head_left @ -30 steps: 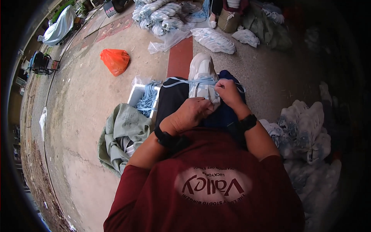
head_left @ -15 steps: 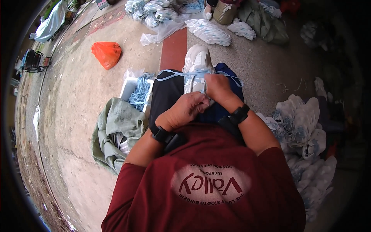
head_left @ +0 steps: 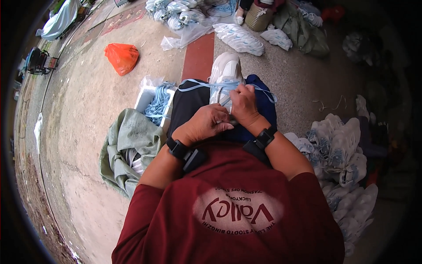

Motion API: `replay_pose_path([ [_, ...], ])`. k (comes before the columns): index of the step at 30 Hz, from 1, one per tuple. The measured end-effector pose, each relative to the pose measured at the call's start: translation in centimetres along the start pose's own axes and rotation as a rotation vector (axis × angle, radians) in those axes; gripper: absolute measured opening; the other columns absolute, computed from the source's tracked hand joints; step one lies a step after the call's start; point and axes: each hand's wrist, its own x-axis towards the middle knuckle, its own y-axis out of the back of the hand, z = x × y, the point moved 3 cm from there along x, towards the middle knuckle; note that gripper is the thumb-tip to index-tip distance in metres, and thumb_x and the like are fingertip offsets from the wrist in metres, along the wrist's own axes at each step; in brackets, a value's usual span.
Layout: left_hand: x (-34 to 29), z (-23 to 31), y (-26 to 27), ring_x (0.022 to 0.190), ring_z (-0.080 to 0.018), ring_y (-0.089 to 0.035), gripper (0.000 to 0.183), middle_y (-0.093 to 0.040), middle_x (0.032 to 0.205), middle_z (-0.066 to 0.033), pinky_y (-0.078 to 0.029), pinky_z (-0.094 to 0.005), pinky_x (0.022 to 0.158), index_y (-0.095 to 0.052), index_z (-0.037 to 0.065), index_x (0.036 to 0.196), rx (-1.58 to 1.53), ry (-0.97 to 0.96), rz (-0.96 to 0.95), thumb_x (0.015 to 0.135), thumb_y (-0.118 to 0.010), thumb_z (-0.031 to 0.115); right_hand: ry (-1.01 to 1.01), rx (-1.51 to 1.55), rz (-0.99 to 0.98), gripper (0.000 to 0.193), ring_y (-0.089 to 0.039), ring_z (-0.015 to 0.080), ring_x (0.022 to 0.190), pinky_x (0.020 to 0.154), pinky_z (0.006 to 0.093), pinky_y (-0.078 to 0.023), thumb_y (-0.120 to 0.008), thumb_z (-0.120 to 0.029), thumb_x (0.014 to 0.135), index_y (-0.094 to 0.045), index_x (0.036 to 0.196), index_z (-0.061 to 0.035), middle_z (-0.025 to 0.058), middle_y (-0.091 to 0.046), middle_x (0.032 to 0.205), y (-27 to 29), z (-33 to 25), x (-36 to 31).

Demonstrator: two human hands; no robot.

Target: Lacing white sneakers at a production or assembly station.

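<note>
Shoe (head_left: 226, 72), white w/ lt-blue trim, lay in wearer's lap, toe pointing away, between dk cloth on L thigh and navy cloth on R. Lt-blue lace (head_left: 193, 86) ran across its upper, loose ends out both sides over the cloth.

L hand (head_left: 209, 122) at near end of shoe, fingers curled, thumb stretched out to the R; grip hidden, couldn't tell if it had hold of anything. R hand (head_left: 245, 103) over lacing, just beside L, fingers bent in nr. fist-like; fingertips hidden, so couldn't tell how tightly closed or whether lace was in it. Blk band on each wrist.

L of lap: wht box (head_left: 141, 100) w/ bundle of blue laces (head_left: 159, 105); grey-grn sack (head_left: 132, 136) nearer, striped wht stuff showing at its opening. Orange plastic bag (head_left: 121, 58) on ground farther out, well apart.

R side: big heap of wht shoes (head_left: 343, 141). Ahead: row of wht shoes (head_left: 239, 38), another pile (head_left: 176, 13) by clear plastic, and pt. of another person nr. a tin (head_left: 258, 18).
</note>
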Motion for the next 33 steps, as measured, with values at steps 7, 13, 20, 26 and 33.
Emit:
replay_pose_path([
  [7,0.7,-3.5,1.6,0.074,-0.0250,-0.060,0.014,-0.061,0.080,-0.0133,-0.047,-0.0312,0.068,-0.061,-0.001,0.091,0.141,0.291,0.443,0.079,-0.062,0.007,-0.227,0.299,0.121,0.002,-0.052,0.0277,0.080,0.074,0.0386,-0.039,-0.056,-0.004,0.071,-0.058,0.071,-0.0050,0.0098,-0.054,0.078,0.2,1.9,-1.3],
  [13,2.5,-4.3,0.5,0.077,-0.0321,-0.060,0.018,-0.061,0.083,-0.0159,-0.048,-0.0354,0.069,-0.063,0.002,0.090,0.263,0.294,0.370,0.076,-0.064,0.013,-0.132,0.181,0.131,0.001,-0.053,0.0277,0.082,0.075,0.0389,-0.039,-0.058,-0.006,0.071,-0.059,0.072,-0.0047,0.0099,-0.055,0.079,-1.0,1.5,-1.1],
  [20,3.9,-5.3,-0.2,0.075,-0.0306,-0.061,0.014,-0.062,0.081,-0.0137,-0.048,-0.0357,0.068,-0.065,0.005,0.082,0.322,0.388,0.328,0.074,-0.064,0.017,-0.197,0.246,0.135,0.003,-0.053,0.0278,0.083,0.075,0.0387,-0.039,-0.060,-0.006,0.070,-0.059,0.073,-0.0055,0.0098,-0.055,0.079,-1.0,2.0,-1.4],
  [26,4.3,-5.8,0.1,0.067,-0.0285,-0.062,0.013,-0.062,0.072,-0.0143,-0.048,-0.0352,0.062,-0.064,0.003,0.076,0.201,0.495,0.343,0.073,-0.065,0.016,-0.224,0.287,0.122,0.006,-0.054,0.0289,0.084,0.075,0.0388,-0.041,-0.062,-0.004,0.068,-0.059,0.074,-0.0052,0.0111,-0.056,0.081,-0.9,2.2,-1.3],
  [33,2.8,-8.1,0.2,0.055,-0.0032,-0.044,0.007,-0.053,0.066,0.0051,-0.034,-0.0172,0.049,-0.059,0.002,0.080,-0.557,0.606,0.556,0.082,-0.060,0.009,-0.224,0.290,0.074,0.021,-0.053,0.0299,0.088,0.077,0.0378,-0.041,-0.065,-0.002,0.065,-0.061,0.086,-0.0058,0.0136,-0.054,0.090,0.8,1.5,-1.2],
])
